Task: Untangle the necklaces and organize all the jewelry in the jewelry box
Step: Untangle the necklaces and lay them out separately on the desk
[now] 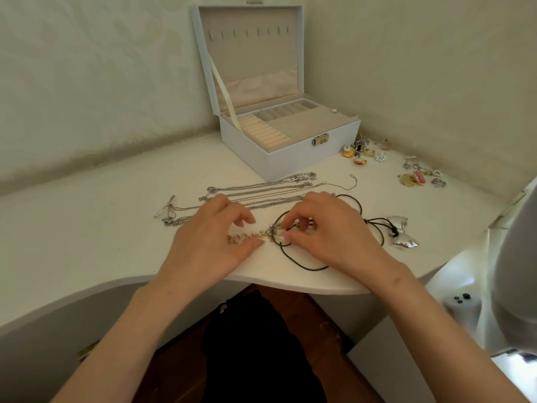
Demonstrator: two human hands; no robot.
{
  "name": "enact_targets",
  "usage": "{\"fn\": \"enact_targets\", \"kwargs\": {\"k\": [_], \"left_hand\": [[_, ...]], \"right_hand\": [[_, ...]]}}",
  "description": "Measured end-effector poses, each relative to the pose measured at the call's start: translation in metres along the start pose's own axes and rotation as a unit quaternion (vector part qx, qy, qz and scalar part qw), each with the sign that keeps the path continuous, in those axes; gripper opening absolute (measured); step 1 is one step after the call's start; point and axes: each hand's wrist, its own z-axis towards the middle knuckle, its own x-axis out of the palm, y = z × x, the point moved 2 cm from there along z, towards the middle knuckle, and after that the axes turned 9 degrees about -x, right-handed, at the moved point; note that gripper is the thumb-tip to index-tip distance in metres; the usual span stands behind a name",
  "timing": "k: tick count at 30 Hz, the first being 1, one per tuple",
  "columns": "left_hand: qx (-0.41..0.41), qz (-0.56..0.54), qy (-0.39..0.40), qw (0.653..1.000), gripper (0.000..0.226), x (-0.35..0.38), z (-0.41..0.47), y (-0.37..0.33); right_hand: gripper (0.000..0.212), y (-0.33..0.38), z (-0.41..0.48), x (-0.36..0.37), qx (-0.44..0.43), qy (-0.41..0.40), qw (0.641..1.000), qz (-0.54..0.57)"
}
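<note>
On the white table, my left hand (216, 238) pinches a beaded gold-and-crystal chain (247, 237) between thumb and fingers. My right hand (318, 231) pinches the spot where that chain tangles with a black cord necklace (293, 258). The cord runs right to a silver bow pendant (402, 232). Several silver chains (261, 189) lie stretched out side by side just beyond my hands. The white jewelry box (290, 157) stands open at the back, its lid upright, with ring rolls and beige compartments showing.
Loose earrings, rings and gold pieces (363, 154) lie to the right of the box, with more small pieces (418, 175) further right. The table's curved front edge (290, 282) runs just under my wrists. A white lamp base (462, 306) stands at the lower right.
</note>
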Motion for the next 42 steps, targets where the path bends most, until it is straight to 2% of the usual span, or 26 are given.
{"fn": "enact_targets", "kwargs": {"k": [4,12,14,18,22,24,27,29,32,37,42], "left_hand": [[0.019,0.008,0.014,1.000,0.013,0.008,0.006,-0.002],[0.017,0.040,0.007,0.999,0.016,0.001,0.001,0.008],[0.011,0.044,0.005,0.999,0.015,-0.001,0.000,0.011],[-0.004,0.051,-0.005,0.999,0.016,-0.006,0.000,0.014],[-0.020,0.062,0.004,0.998,0.020,-0.012,-0.001,0.018],[-0.017,0.066,0.013,0.998,0.027,-0.015,-0.001,0.018],[0.007,0.038,0.019,0.999,0.031,-0.015,0.000,0.011],[0.021,0.021,0.025,0.999,0.027,-0.010,0.003,0.006],[0.033,0.031,0.040,0.998,0.018,-0.002,0.009,0.005],[0.033,0.021,0.054,0.998,0.023,0.001,0.014,0.010],[0.027,-0.013,0.036,0.999,0.012,0.001,0.014,0.004]], "right_hand": [[0.010,-0.003,0.002,0.002,0.007,0.004,1.000,-0.010],[0.011,-0.021,-0.007,-0.019,0.072,-0.112,0.987,0.091],[0.014,-0.025,-0.011,-0.024,0.087,-0.094,0.989,0.072],[0.012,-0.029,-0.016,-0.022,0.092,0.026,0.995,-0.003],[0.009,-0.027,-0.015,-0.023,0.084,0.074,0.993,-0.026],[0.007,-0.023,-0.012,-0.027,0.070,0.063,0.995,-0.020],[0.006,-0.006,-0.006,-0.025,0.028,0.016,0.998,0.057],[0.009,0.009,-0.001,-0.014,-0.021,0.027,0.995,0.097],[0.013,0.018,0.002,0.004,-0.073,0.078,0.991,0.078],[0.019,0.002,-0.003,0.001,-0.063,0.064,0.995,0.049],[0.026,-0.009,-0.004,-0.007,-0.039,0.055,0.998,0.002]]}}
